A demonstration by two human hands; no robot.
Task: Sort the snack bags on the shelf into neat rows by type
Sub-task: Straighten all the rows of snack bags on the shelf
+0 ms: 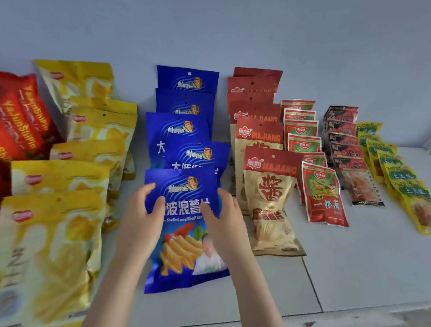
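Left hand [144, 215] and right hand [226, 227] grip nearest blue bag [182, 256], fingers [208, 212] curled round it. Yellow bags [48, 227] left, red bags [270, 193] right.

Bare shelf [357, 273] lay open toward four o'clock; yellow bags [47, 238] crowded nine o'clock, tan bags [273, 210] hemmed three o'clock.

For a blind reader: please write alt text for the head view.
The left hand and right hand hold the nearest blue bag of its row on a white shelf. Yellow bags and red bags lie left of it, four more rows right of it.
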